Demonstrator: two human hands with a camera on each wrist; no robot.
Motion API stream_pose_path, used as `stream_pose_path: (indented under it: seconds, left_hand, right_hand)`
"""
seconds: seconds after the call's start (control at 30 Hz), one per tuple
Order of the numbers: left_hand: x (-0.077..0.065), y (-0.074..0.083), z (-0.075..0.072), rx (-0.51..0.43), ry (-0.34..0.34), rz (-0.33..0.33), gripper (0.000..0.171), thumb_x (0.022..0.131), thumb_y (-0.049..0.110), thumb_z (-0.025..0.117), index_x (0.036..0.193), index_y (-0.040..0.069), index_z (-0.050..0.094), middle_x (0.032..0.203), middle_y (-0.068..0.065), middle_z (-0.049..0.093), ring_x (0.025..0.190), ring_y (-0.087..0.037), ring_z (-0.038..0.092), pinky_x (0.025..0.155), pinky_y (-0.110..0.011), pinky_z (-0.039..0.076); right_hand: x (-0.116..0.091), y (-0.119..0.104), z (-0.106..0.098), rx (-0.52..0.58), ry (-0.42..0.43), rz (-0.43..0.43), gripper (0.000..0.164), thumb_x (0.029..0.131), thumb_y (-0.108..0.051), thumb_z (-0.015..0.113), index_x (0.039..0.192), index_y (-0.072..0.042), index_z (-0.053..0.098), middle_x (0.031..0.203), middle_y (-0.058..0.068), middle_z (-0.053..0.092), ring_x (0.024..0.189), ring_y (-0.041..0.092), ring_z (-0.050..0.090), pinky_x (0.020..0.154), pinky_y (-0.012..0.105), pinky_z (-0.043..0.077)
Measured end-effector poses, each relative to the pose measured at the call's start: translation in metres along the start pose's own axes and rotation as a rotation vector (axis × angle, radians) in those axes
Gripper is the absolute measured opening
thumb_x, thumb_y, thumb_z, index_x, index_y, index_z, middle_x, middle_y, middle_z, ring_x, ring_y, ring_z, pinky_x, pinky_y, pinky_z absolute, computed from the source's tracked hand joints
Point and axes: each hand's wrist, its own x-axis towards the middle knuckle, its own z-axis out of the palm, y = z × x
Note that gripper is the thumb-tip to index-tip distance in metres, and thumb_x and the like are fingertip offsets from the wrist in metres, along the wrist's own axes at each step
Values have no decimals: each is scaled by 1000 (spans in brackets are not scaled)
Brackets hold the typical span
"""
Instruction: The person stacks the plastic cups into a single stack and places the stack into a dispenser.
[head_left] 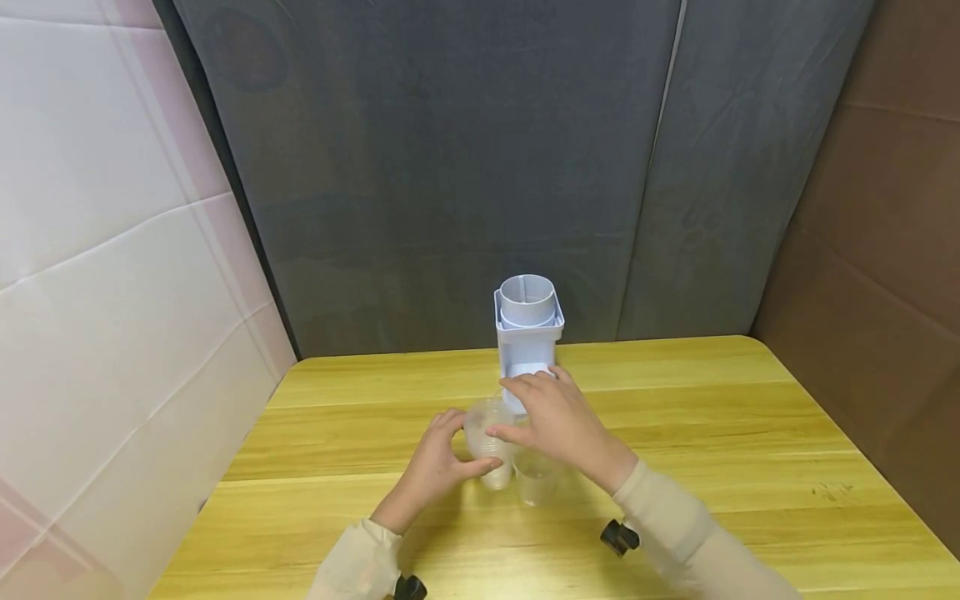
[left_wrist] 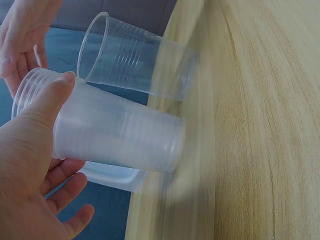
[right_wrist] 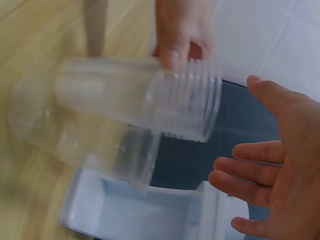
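Observation:
My left hand (head_left: 435, 468) grips a nested stack of clear plastic cups (left_wrist: 120, 125) just below the rims, thumb on one side and fingers behind. The stack is upright, with several rims showing one above another. Right beside it a single clear plastic cup (left_wrist: 142, 60) stands on the table, mouth up. My right hand (right_wrist: 282, 160) hovers over the cups with its fingers spread and nothing in its grasp. In the right wrist view its thumb and fingers are apart from the stack's rims.
A white plastic holder (head_left: 527, 333) with a round tube on top stands behind the cups, near the table's back edge; my right hand partly covers its base. The wooden table (head_left: 337, 433) meets a dark grey partition (head_left: 450, 208) at the back. White and brown panels flank it.

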Motion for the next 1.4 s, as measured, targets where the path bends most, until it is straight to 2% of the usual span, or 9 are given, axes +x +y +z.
stream_pose_path:
  seconds: [0.2, 0.43, 0.87, 1.17, 1.4]
  left_hand:
    - [0, -1, 0, -2, 7, 6, 64, 70, 37, 89, 125, 13, 65, 116, 0, 66, 115, -21, 56, 98, -46, 51]
    - [0, 0, 0, -2, 5, -3, 65, 70, 36, 89, 125, 12, 64, 117, -1, 66, 115, -21, 56, 99, -46, 50]
    - [-1, -1, 1, -7, 1, -15, 67, 70, 41, 89, 126, 13, 64, 117, 0, 65, 115, -21, 56, 99, -48, 50]
    - [-1, 0, 0, -9, 5, -13, 66, 69, 39, 90, 125, 14, 65, 116, 1, 66, 113, -20, 56, 98, -47, 50]
    - [-1, 0, 1, -8, 3, -20, 66, 69, 38, 90, 125, 13, 65, 116, -1, 66, 114, -21, 56, 99, -47, 50]
  right_hand:
    - [1, 3, -10, 26, 10, 18, 63, 81, -57, 74, 126, -12, 65, 119, 7, 72, 110, 23, 67, 109, 53, 38]
    - [-5, 7, -8, 12, -12, 12, 62, 81, -57, 73, 125, -14, 65, 115, 4, 73, 106, 21, 67, 107, 50, 38]
    - [-18, 16, -4, 18, -46, 47, 68, 81, -60, 71, 130, -12, 63, 127, 7, 70, 117, 26, 65, 113, 57, 34]
    - [-27, 20, -2, 18, -77, 67, 69, 83, -61, 69, 129, -11, 64, 126, 8, 70, 120, 27, 64, 115, 59, 32]
    - [-35, 23, 1, 2, -61, 57, 69, 81, -61, 71, 127, -9, 66, 124, 10, 71, 117, 31, 65, 113, 62, 33]
